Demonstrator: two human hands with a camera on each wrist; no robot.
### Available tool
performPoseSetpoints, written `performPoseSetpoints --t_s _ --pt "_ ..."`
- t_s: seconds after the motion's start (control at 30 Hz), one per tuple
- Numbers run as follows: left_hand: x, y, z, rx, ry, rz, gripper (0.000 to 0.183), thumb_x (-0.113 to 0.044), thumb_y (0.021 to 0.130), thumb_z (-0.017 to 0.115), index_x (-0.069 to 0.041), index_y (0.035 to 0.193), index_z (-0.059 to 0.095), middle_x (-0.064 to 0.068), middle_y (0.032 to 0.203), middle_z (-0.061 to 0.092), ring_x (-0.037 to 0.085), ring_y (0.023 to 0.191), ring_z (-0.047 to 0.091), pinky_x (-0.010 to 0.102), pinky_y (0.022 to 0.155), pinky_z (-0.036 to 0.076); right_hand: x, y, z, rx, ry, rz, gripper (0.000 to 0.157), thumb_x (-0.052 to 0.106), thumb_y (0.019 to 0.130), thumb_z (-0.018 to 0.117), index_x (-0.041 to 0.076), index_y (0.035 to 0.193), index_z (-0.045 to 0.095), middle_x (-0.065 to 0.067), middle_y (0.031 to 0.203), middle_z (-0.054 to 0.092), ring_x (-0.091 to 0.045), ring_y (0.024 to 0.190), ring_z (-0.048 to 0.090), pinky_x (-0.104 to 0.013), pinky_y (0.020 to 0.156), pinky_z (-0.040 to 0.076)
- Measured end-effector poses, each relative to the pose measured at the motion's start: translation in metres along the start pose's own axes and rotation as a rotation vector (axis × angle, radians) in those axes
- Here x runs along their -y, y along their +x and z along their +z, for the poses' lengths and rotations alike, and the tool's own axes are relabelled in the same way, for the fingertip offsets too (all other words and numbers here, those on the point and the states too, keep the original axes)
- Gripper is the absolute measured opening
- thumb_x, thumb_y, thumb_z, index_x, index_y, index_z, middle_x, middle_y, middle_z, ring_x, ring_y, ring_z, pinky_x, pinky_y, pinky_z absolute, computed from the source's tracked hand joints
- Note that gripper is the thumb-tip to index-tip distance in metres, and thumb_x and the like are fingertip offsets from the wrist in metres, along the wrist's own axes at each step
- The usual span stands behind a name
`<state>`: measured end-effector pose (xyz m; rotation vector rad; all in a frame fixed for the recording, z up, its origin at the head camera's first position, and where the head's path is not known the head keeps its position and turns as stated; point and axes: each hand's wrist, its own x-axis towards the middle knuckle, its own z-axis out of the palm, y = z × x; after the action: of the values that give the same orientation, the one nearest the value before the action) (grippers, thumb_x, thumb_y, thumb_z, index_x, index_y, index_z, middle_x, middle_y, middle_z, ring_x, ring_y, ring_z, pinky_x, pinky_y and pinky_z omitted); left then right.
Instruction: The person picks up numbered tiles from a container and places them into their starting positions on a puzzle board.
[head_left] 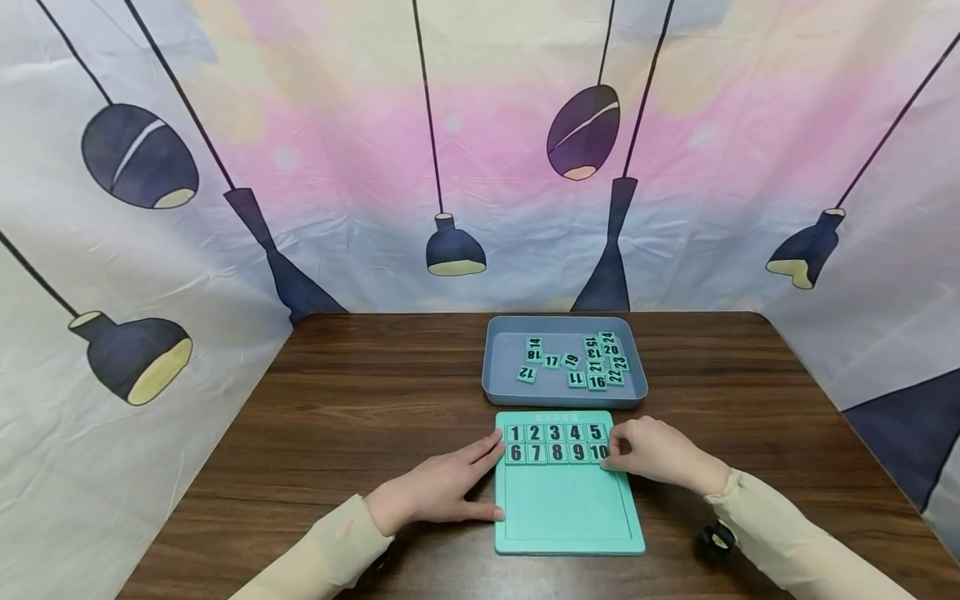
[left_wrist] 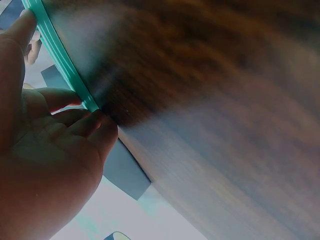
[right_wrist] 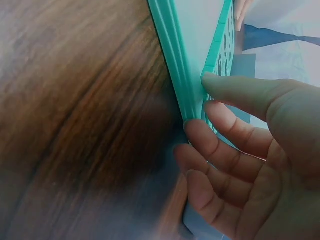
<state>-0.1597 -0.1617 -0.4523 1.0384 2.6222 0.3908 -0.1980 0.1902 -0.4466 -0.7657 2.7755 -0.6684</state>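
Note:
A mint-green number board (head_left: pixel 566 508) lies flat on the table, with tiles 1 to 5 in its top row and 6 to 10 in the second. My left hand (head_left: pixel 442 487) rests along the board's left edge, thumb and fingers spread and fairly straight. On the other side, my right hand (head_left: pixel 656 450) has its thumb and index finger around the number 10 tile (head_left: pixel 598 452), at the right end of the second row. In the right wrist view the thumb (right_wrist: pixel 235 90) presses the tile's near edge; the other fingers are bent beside the board.
Behind the board stands a grey-blue tray (head_left: pixel 502 392) holding several loose number tiles (head_left: pixel 551 361), some turned sideways or upside down. The brown wooden table (head_left: pixel 360 400) extends to both sides. A cloth printed with lamps (head_left: pixel 360 167) hangs behind it.

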Motion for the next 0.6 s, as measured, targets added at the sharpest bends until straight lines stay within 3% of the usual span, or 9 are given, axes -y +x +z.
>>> performPoseSetpoints --t_s 0.23,0.4,0.6 --pt "0.0 0.0 0.0 -0.001 0.003 0.006 0.092 -0.065 0.095 0.054 -0.01 0.161 0.023 0.007 0.168 0.016 0.022 0.147 0.032 0.04 0.108 0.042 -0.003 0.002 -0.007 0.036 0.038 -0.028 0.028 0.032 0.088 0.079 0.025 0.07 0.06 0.015 0.057 0.045 -0.001 0.05 0.04 -0.022 0.05 0.033" --pt "-0.001 0.0 -0.001 0.003 0.008 0.0 0.092 -0.066 0.095 0.054 -0.011 0.162 0.023 0.006 0.168 0.017 0.021 0.147 0.032 0.038 0.109 0.042 -0.008 0.009 -0.025 0.032 0.085 -0.041 0.021 0.028 0.094 0.074 0.02 0.075 0.067 0.012 0.057 0.047 -0.003 0.05 0.038 -0.023 0.051 0.034" --pt "0.0 0.0 0.0 0.002 0.012 -0.002 0.092 -0.066 0.095 0.053 -0.01 0.162 0.023 0.007 0.168 0.016 0.021 0.148 0.032 0.039 0.109 0.041 -0.01 0.032 -0.066 -0.001 0.093 -0.045 0.011 0.022 0.098 0.069 0.014 0.093 0.076 0.004 0.081 0.07 -0.009 0.056 0.046 -0.029 0.055 0.041"
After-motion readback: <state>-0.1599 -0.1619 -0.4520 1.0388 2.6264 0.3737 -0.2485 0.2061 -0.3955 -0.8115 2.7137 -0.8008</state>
